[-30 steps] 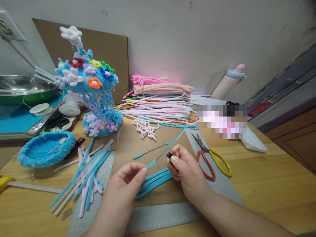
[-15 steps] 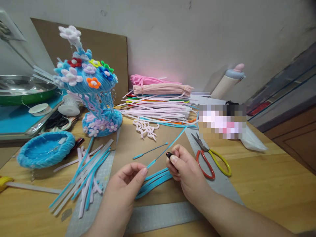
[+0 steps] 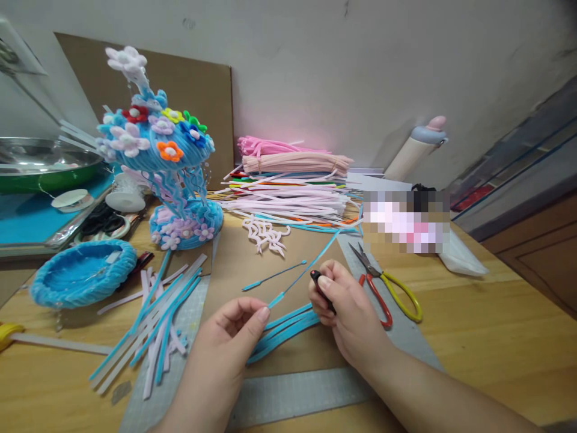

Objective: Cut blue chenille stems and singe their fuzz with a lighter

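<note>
The right hand point(image 3: 345, 300) has just shifted towards two o'clock and turned, so the black tool point(image 3: 322, 287) now slants with its end towards eleven o'clock, where it pointed more towards ten a moment ago. The left hand point(image 3: 238, 331) has stayed put, finger and thumb pinching the near end of a blue strip point(image 3: 324, 248). The strip runs from that pinch towards one o'clock above the brown cardboard point(image 3: 234, 255), fuzzy at both ends and thin between. The right fingers are wrapped round the tool, its end just beside the thin stretch; I judge that the tool is not working along the strip at this instant. A shorter piece point(image 3: 274, 276), thin in the middle too, lies on the cardboard.

Taking the cardboard as the clock's centre, a shallow blue basket point(image 3: 49, 294) sits at nine o'clock with a small pale piece point(image 3: 112, 257) inside. At ten o'clock, a green-sided metal bowl point(image 3: 27, 182) has pale strips across it and what may be small pinkish scraps, though the rim hides much.
</note>
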Demonstrator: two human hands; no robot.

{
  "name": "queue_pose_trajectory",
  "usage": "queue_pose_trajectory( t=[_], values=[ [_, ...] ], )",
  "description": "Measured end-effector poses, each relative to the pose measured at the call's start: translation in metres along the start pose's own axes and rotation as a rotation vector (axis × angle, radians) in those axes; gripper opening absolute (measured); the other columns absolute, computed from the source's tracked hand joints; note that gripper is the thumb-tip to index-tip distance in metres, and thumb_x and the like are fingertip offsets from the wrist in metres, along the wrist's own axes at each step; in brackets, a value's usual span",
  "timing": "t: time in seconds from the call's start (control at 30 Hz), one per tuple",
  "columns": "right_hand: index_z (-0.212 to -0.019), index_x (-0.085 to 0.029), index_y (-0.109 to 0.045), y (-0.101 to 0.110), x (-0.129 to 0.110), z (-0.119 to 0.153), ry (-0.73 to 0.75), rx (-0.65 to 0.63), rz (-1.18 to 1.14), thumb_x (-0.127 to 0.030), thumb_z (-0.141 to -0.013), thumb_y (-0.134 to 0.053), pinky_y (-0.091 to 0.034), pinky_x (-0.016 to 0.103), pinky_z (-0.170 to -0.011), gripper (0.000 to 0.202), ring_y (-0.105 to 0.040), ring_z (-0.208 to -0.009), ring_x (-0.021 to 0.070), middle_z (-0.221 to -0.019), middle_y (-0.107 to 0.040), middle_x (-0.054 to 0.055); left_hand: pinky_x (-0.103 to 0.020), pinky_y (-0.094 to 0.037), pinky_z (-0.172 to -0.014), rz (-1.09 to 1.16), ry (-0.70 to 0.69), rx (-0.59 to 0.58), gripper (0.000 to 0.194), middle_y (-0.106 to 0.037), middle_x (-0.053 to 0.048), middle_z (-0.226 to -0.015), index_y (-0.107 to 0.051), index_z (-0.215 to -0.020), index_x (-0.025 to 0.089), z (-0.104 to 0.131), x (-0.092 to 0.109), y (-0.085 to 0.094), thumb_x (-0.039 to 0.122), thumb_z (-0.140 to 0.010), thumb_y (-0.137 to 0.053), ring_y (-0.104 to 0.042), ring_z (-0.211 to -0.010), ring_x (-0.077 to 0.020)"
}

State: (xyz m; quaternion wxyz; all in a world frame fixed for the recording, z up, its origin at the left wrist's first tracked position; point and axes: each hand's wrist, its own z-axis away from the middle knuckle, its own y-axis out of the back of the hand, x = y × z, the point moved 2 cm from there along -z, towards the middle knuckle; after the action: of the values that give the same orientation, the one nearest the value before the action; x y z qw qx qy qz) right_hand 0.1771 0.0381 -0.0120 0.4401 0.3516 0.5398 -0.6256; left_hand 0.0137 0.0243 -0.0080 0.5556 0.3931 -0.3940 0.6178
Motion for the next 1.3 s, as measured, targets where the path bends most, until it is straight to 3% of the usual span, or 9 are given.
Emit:
queue_pose_trajectory(
  t=[1.3],
  values=[
    [-0.071,-0.022,-0.03,0.006,-0.008,-0.003,0.026,0.02,-0.005,-0.029,-0.084,-0.048,-0.013,0.017,-0.04,0.023,-0.02,-0.046,0.007,-0.057,-0.032,-0.007,-0.021,-0.033,-0.052,0.029,-0.002,-0.009,0.02,-0.057,0.003,-0.063,-0.064,-0.067,0.017,0.001,-0.001,0.0,0.035,-0.063,-0.074,-0.043,-0.054,-0.009]
  ],
)
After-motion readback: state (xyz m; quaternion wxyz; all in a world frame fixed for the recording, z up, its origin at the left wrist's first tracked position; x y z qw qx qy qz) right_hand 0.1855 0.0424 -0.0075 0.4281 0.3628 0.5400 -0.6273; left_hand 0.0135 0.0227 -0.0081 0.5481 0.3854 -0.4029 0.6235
